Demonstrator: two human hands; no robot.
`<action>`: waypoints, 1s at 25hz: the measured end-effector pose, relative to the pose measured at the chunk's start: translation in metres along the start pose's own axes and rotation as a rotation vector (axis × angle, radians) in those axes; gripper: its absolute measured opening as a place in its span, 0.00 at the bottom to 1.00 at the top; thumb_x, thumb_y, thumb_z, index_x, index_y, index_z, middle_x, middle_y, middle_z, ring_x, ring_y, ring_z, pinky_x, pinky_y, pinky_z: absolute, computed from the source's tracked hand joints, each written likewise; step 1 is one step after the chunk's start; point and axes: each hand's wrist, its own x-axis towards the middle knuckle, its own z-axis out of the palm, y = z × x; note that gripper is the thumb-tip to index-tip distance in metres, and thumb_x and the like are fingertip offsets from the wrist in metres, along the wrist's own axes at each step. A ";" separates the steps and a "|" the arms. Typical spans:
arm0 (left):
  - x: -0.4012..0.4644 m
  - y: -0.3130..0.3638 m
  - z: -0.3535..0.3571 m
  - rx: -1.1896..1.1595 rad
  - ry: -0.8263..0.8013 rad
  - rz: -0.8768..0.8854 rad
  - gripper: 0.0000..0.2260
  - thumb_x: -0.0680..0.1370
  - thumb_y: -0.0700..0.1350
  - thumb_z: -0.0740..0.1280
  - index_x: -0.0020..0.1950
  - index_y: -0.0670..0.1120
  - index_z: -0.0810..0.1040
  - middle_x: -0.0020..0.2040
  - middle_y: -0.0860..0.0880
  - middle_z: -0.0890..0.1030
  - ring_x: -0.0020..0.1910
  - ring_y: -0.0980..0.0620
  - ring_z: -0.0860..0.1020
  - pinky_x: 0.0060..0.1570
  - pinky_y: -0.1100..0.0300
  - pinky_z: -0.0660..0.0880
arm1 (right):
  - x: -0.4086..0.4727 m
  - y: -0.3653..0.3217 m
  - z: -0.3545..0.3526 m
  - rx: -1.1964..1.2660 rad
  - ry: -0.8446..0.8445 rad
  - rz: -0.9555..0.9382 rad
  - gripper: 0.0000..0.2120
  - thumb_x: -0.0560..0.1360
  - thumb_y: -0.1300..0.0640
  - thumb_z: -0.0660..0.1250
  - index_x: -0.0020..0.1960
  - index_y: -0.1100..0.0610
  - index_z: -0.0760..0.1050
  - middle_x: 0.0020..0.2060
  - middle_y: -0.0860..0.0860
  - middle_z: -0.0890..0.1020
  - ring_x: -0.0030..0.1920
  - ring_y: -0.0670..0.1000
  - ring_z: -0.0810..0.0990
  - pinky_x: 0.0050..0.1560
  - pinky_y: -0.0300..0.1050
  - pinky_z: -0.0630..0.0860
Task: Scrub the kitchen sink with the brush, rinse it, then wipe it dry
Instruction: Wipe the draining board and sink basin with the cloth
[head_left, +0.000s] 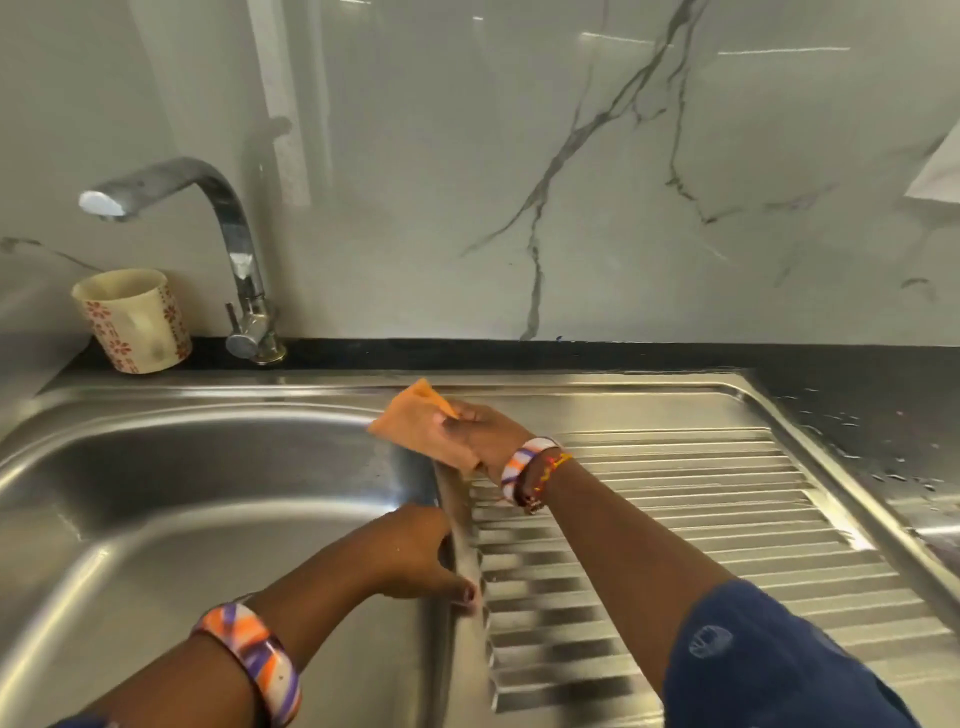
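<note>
Cloth (423, 426): bunched in my right hand (480, 434), gripped tight, at sink (218, 415) ridge's far end.
Left hand (421, 558): fingers loose, holding nothing, resting on that ridge, nearer me.

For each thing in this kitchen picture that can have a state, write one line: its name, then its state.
Tap: off, no water running.
Sink basin: empty, shiny.
Orange cloth: crumpled, pressed on the sink rim by the right hand.
Left hand: empty, resting on the ridge between basin and drainboard.
Drainboard: bare.
Floral mug: upright, contents hidden.
Black counter: spotted with water drops.
</note>
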 end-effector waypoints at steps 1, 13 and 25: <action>0.000 0.010 -0.003 0.088 -0.036 -0.021 0.08 0.74 0.52 0.69 0.42 0.51 0.74 0.41 0.53 0.76 0.38 0.59 0.75 0.33 0.70 0.65 | -0.016 0.000 -0.017 0.191 0.053 0.007 0.19 0.73 0.58 0.66 0.63 0.61 0.72 0.50 0.54 0.80 0.45 0.47 0.78 0.48 0.41 0.76; 0.021 0.037 0.006 0.113 -0.284 -0.307 0.06 0.78 0.37 0.62 0.48 0.38 0.79 0.35 0.47 0.79 0.25 0.60 0.75 0.29 0.70 0.74 | -0.150 0.077 -0.279 -0.756 0.715 0.429 0.25 0.76 0.38 0.59 0.67 0.51 0.71 0.65 0.60 0.73 0.68 0.63 0.68 0.70 0.61 0.62; 0.008 0.016 0.015 -0.221 -0.129 -0.145 0.08 0.77 0.40 0.67 0.53 0.38 0.76 0.46 0.42 0.83 0.41 0.49 0.82 0.37 0.65 0.80 | -0.080 0.058 -0.123 -0.927 0.645 0.240 0.16 0.80 0.51 0.56 0.66 0.52 0.70 0.60 0.56 0.77 0.61 0.59 0.74 0.63 0.52 0.69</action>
